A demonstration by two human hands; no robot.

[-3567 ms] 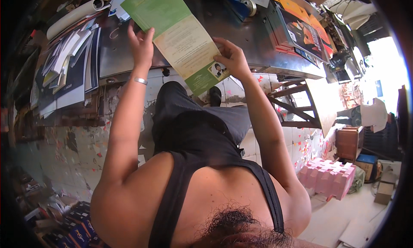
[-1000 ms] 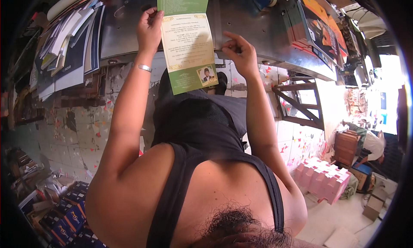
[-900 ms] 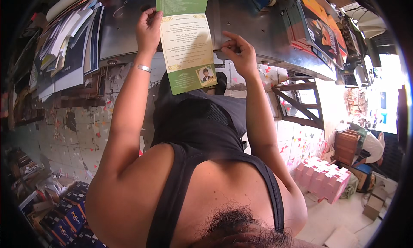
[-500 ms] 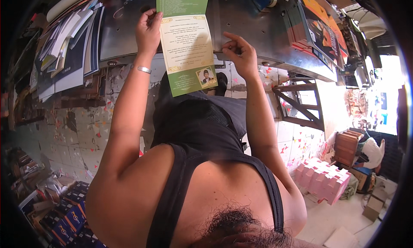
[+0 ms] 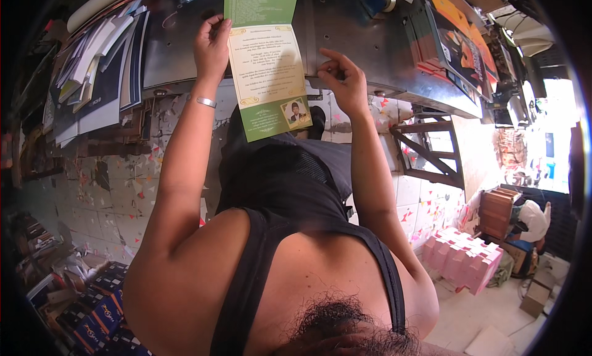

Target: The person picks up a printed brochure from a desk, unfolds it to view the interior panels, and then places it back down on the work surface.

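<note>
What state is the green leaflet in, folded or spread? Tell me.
Spread: the green leaflet shows several panels in a row, creased between, the left hand gripping its edge.

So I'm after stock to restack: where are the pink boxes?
In the head view, the stack of pink boxes sits on the floor at the person's lower right, beside a brown wooden crate.

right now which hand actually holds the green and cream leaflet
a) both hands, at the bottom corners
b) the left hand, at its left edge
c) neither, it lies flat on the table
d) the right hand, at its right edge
b: the left hand pinches the leaflet at its left edge, while the right hand hovers apart from its right edge, over the metal table.
</note>
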